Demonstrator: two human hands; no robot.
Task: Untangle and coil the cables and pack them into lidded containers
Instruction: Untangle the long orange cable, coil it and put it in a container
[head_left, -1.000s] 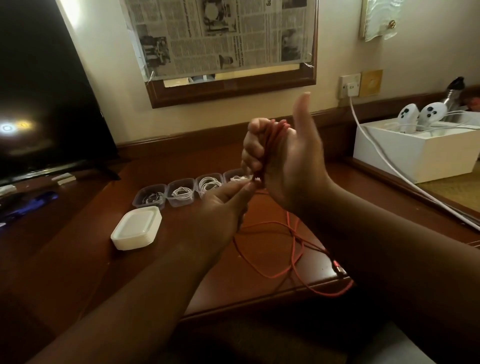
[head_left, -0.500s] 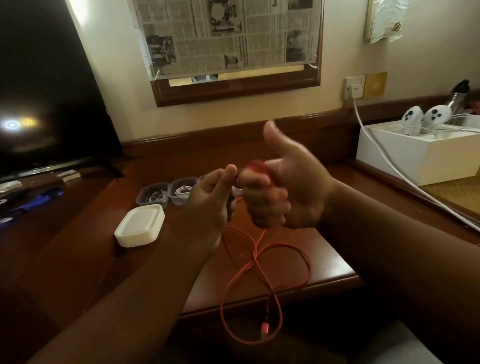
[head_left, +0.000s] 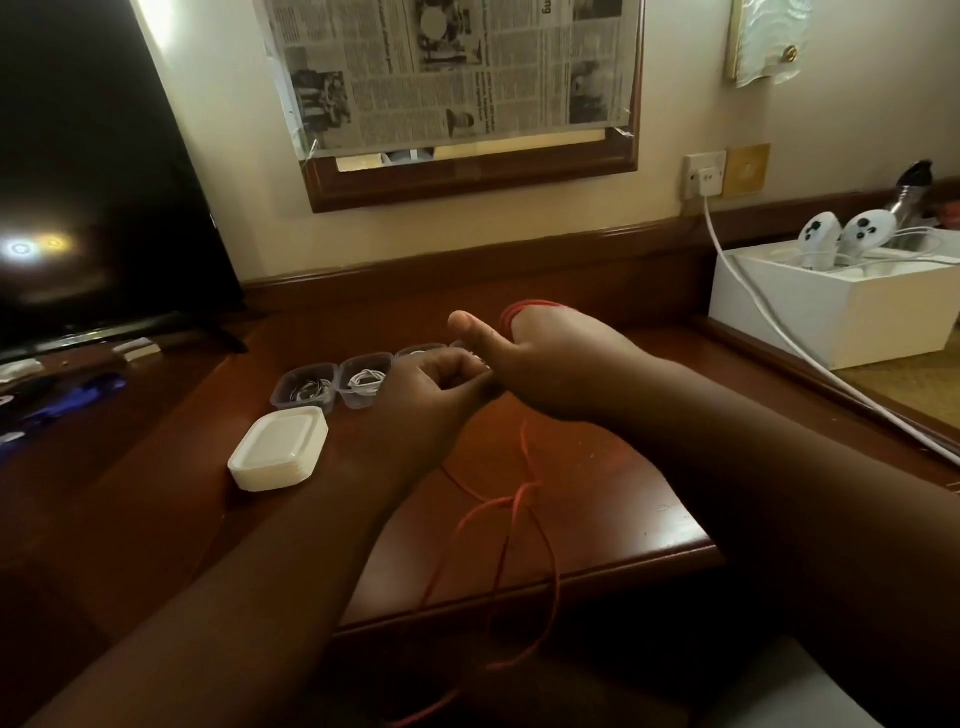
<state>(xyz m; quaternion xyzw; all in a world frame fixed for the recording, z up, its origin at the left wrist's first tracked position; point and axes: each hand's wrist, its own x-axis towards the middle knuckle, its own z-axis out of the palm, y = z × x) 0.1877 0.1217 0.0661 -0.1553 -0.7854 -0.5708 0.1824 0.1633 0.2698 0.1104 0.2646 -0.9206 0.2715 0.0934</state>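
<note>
The right hand (head_left: 561, 364) is raised over the wooden desk (head_left: 613, 499), its fingers curled out of view on the far side and its thumb stretched toward the left; turns of the red cable (head_left: 524, 519) loop over the top of it, so it holds the coil. The left hand (head_left: 431, 395) meets it from below the thumb, fingers bent in a pinch, though what they grasp is hidden where the two hands touch. From the hands the loose red cable drops to the desk, crosses itself near the front edge and hangs off that edge in wide loops. Behind the left hand runs a row of small clear containers (head_left: 332, 387) with coiled white cables (head_left: 366, 379) inside. A stack of white lids (head_left: 280, 449) lies on the desk just in front of that row.
</note>
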